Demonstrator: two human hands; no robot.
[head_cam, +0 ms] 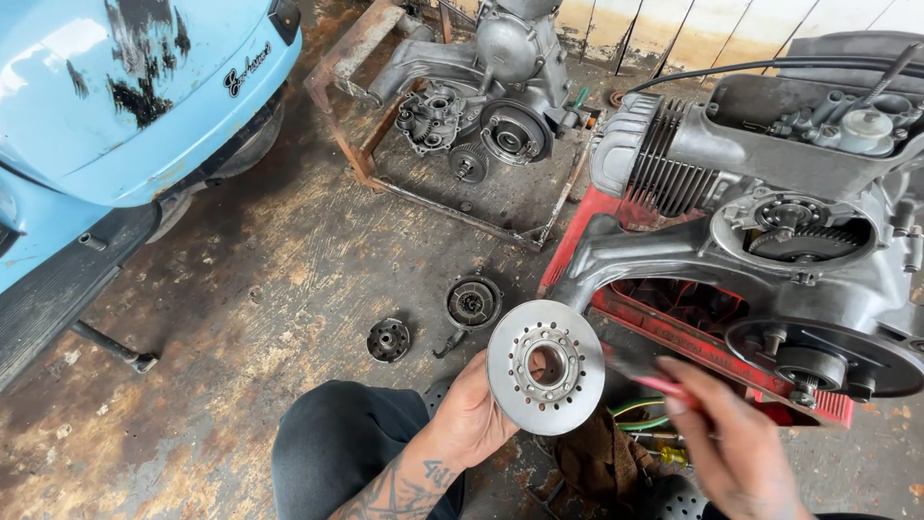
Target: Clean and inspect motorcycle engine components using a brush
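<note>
While the left hand (472, 409) clamps the round metal disc (546, 366) at lower centre, the blurred right hand (736, 438) pinches a red-handled tool (647, 377), fitting not yet begun

Stained concrete floor (289, 279) — daylight.
</note>
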